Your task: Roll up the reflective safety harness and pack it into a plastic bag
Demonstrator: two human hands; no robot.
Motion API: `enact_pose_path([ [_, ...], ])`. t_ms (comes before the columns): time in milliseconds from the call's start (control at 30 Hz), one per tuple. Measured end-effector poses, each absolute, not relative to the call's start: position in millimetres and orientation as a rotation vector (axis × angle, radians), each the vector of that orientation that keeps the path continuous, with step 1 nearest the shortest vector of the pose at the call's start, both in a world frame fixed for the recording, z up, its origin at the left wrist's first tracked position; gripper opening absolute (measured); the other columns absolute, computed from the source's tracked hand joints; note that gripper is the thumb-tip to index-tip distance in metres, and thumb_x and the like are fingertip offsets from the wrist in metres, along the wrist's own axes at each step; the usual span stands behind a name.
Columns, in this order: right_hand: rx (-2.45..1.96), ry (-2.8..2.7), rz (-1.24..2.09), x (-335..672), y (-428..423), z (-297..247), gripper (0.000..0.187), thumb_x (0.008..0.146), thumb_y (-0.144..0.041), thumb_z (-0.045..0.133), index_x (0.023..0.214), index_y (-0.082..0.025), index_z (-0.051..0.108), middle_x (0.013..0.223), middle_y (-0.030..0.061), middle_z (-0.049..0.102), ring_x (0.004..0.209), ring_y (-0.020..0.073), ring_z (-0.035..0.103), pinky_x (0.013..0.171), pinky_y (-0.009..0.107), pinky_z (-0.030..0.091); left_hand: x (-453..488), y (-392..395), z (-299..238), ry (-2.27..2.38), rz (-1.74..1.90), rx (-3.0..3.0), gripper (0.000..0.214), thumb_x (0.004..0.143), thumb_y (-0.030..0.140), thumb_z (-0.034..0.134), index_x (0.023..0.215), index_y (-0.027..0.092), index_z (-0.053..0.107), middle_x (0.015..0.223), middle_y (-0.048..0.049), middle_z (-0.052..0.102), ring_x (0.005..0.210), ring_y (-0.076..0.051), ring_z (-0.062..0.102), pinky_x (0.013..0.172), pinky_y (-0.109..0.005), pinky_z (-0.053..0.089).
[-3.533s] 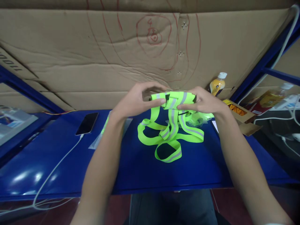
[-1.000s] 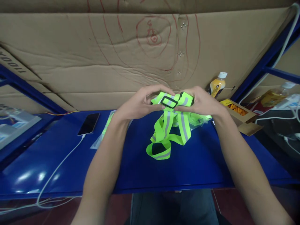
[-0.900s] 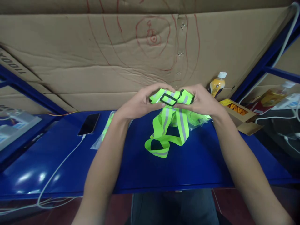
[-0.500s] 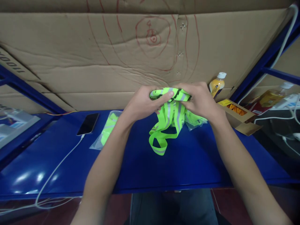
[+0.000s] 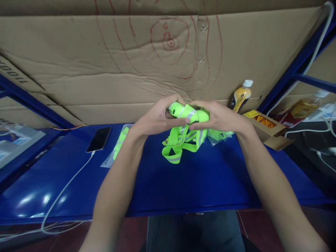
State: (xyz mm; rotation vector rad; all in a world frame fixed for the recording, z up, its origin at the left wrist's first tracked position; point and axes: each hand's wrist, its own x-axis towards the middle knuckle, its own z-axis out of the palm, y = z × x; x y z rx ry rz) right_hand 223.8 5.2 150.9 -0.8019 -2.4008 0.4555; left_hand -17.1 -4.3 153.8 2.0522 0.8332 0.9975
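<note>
Landmark: blue counter (image 5: 199, 182). Left to right across it:

Far left: white cable (image 5: 61, 190), running up to a phone (image 5: 98, 139) lying flat. Just right of the phone: clear bag (image 5: 119, 145) with green contents, partly hidden by the left forearm.

Centre, raised above the counter: left hand (image 5: 154, 120), fingers clenched on the left end of a bundled green strap (image 5: 187, 115). Bundle's long axis left-right, bridging both hands, equally near each. Loose loops hanging from the bundle, lowest ones resting on the counter, directly below the fingers. Right hand (image 5: 222, 119), fingers closed on the right end, thumb on top.

Behind the right hand: second clear bag (image 5: 219, 134). Farther right: bottle (image 5: 240, 95) upright against the cardboard wall (image 5: 78, 63), then an open box (image 5: 267, 129). Nothing between hands and counter except the hanging loops.
</note>
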Motion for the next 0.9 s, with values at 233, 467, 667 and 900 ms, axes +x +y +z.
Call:
enact_pose_path([
  [233, -0.775, -2.378, 0.659, 223, 19, 137, 0.081, 0.055, -0.054, 0.101, 0.122, -0.022, 0.067, 0.12, 0.005, 0.071, 0.108, 0.0279, 0.064, 0.093, 0.038, 0.051, -27, -2, 152, 0.712, 0.908, 2.345, 0.051, 0.076, 0.034, 0.094, 0.119, 0.025, 0.066, 0.114, -0.006, 0.068, 0.096, -0.021, 0.063, 0.081, -0.032, 0.051],
  [467, -0.735, -2.411, 0.447, 220, 22, 130, 0.083, 0.063, -0.049, 0.099, 0.133, -0.022, 0.063, 0.125, 0.0082, 0.071, 0.113, 0.0302, 0.067, 0.096, 0.039, 0.05, -25, 3, 149, 0.765, 0.937, 2.251, 0.067, 0.067, 0.037, 0.099, 0.125, 0.025, 0.068, 0.134, -0.0095, 0.068, 0.115, -0.027, 0.065, 0.089, -0.032, 0.053],
  [667, -1.009, -2.365, 0.032, 212, 8, 127, 0.07, 0.067, -0.048, 0.1, 0.117, -0.021, 0.059, 0.101, 0.0059, 0.068, 0.094, 0.0279, 0.066, 0.079, 0.032, 0.044, -22, 12, 142, 0.972, 1.034, 2.113, 0.044, 0.069, 0.04, 0.097, 0.097, 0.02, 0.07, 0.083, -0.0003, 0.065, 0.072, -0.016, 0.054, 0.064, -0.027, 0.041],
  [900, -0.789, -2.323, 0.696, 218, 8, 143, 0.054, 0.076, -0.057, 0.091, 0.106, -0.018, 0.07, 0.091, 0.0014, 0.071, 0.077, 0.0166, 0.06, 0.067, 0.027, 0.043, -26, 4, 153, 0.841, 1.003, 1.955, 0.048, 0.062, 0.039, 0.102, 0.093, 0.02, 0.07, 0.072, 0.0029, 0.058, 0.064, -0.014, 0.05, 0.059, -0.027, 0.036],
])
